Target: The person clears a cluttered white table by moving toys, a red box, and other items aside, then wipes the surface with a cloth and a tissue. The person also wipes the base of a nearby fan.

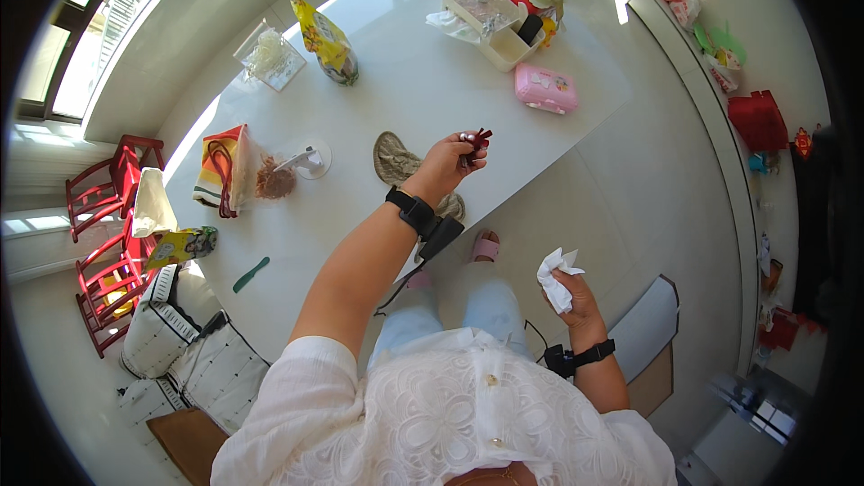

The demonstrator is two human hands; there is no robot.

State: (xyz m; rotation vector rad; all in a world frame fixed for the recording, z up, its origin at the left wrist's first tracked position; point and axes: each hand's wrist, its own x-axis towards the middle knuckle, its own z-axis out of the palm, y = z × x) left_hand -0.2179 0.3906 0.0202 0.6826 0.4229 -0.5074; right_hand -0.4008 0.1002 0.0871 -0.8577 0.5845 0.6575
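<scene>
My left hand [447, 160] holds a small dark red ornament [478, 141] with round pearl-like beads, above the white table [358, 229] near its edge. Partly hidden under that hand and wrist lies a khaki patterned cloth item [394, 156]. Off the table's side, my right hand [578, 300] grips a crumpled white tissue [559, 281]. Farther up the table stand a cream box [511, 47] with compartments and a clear-topped section, and a closed pink case [545, 88].
A yellow pouch [327, 40], a clear packet [270, 57], a striped drawstring bag [219, 172], a white stand [314, 160] and a green spatula-like tool [251, 274] rest on the table. Red chairs [111, 175] stand left. A ledge [702, 81] with assorted items runs along the right.
</scene>
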